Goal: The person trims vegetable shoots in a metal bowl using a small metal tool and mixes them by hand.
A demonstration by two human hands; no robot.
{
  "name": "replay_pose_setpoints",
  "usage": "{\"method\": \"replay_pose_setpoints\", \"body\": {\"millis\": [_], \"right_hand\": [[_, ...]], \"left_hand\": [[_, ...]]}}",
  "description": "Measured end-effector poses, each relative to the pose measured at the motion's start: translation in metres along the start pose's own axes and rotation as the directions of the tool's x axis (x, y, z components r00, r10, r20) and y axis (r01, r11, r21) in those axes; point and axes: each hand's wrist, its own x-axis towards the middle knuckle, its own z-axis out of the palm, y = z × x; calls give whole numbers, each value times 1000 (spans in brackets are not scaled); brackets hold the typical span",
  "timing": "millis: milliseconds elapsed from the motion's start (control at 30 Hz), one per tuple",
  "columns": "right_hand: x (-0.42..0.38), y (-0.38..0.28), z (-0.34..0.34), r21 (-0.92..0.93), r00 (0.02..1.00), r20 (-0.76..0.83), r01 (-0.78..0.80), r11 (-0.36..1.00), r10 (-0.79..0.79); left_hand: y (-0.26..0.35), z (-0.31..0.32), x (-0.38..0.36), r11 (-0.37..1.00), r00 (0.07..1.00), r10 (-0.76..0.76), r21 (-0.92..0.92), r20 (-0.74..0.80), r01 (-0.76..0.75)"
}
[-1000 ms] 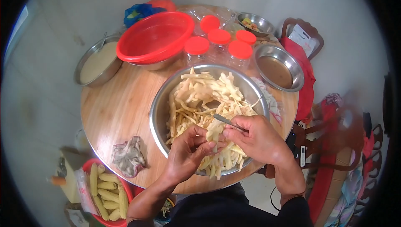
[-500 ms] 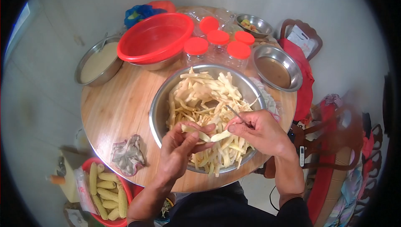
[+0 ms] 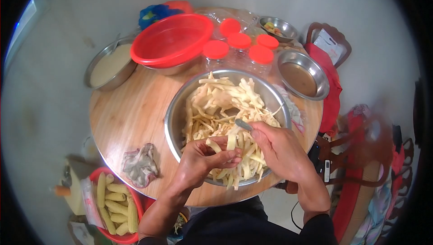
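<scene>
My left hand (image 3: 205, 159) is closed on pale yellow vegetable strips (image 3: 232, 142), with the thumb pressed over them. My right hand (image 3: 278, 149) grips a small metal blade, apparently a knife (image 3: 244, 125), pointing up and left; its handle is hidden in the fingers. Both hands are over the near part of a wide steel basin (image 3: 170, 123). A heap of similar pale strips (image 3: 225, 94) fills much of it, some long and curved.
Red-lidded clear jars (image 3: 239, 41) stand behind the basin, beside a red plastic basin (image 3: 173, 37). Steel bowls of liquid (image 3: 110, 67) (image 3: 297, 76) flank them. A crumpled cloth (image 3: 140, 166) lies at left. Below, a red tub (image 3: 140, 206) holds long yellowish vegetables (image 3: 118, 206).
My right hand has let go of the strip's end and turned, so the flat of the blade shows. My left hand has shifted slightly right with the strips.
</scene>
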Motion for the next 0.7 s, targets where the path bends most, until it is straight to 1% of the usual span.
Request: {"method": "replay_pose_setpoints", "body": {"millis": [33, 100, 133, 200, 300, 400, 600, 667, 700], "right_hand": [[-5, -3, 0, 3, 1000, 5, 3, 1000, -3], [-15, -6, 3, -155, 995, 10, 100, 983, -100], [-19, -6, 6, -156, 995, 10, 99, 983, -99], [-23, -6, 13, -268, 988, -27, 140, 953, -152], [-25, -9, 15, -317, 984, -27, 161, 935, -178], [-26, -13, 14, -322, 989, 12, 143, 936, -147], [-29, -14, 15, -350, 989, 28, 144, 926, -144], [-29, -14, 16, -342, 990, 31, 140, 929, -138], [-30, -14, 16, -337, 990, 36, 141, 931, -137]], "left_hand": [[-1, -1, 0, 1000, 1000, 8, -14, -20, -8], [-1, -1, -1, 1000, 999, 14, -27, -40, -15], [-1, 1, -1, 999, 997, 27, -18, -70, -28], [-1, 2, -1, 999, 994, 39, -8, -98, -40], [-2, 2, -2, 998, 993, 65, -12, -100, -67], [-3, 3, -1, 996, 991, 87, 4, -105, -87], [-10, 4, -2, 982, 976, 171, 106, -133, -157], [-10, 5, -3, 965, 966, 203, 200, -160, -170], [-11, 6, -3, 965, 967, 202, 202, -158, -169]]}}
